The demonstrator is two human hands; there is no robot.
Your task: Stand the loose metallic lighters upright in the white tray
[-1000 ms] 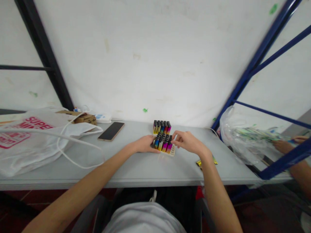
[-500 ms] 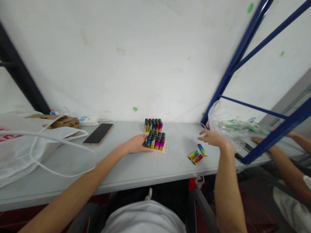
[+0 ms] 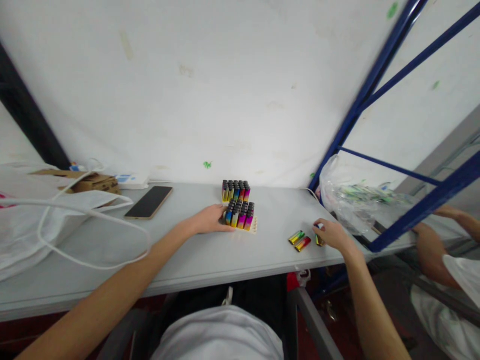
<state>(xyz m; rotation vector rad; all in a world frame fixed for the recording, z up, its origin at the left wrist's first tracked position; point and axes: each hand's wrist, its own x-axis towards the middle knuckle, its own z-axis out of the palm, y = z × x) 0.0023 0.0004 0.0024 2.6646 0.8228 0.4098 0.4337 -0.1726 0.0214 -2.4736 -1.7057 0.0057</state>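
Several upright lighters (image 3: pixel 240 215) with black tops and shiny multicoloured bodies fill part of a pale tray (image 3: pixel 255 227); its right end shows bare pegs or slots. My left hand (image 3: pixel 210 219) grips the left end of this tray, thumb in front and fingers behind. Farther right, my right hand (image 3: pixel 332 234) pinches a lighter (image 3: pixel 319 241) at the table surface, its upper part hidden by the fingers. Beside that hand lie a green-gold lighter (image 3: pixel 296 237) and a red-gold lighter (image 3: pixel 303 244). A second group of upright lighters (image 3: pixel 236 190) stands just behind the tray.
On the left are a phone (image 3: pixel 149 202), a cardboard box (image 3: pixel 95 184), a white bag (image 3: pixel 22 235) and a looping white cable (image 3: pixel 93 266). Clear plastic bags (image 3: pixel 348 210) lie by the blue metal frame (image 3: pixel 339 132). Another person's arm (image 3: pixel 431 247) is beyond it.
My right hand has come down and slightly right onto the blue-gold lighter and closed on it. The lighter has turned and shifted a little right. My left hand stays on the tray.
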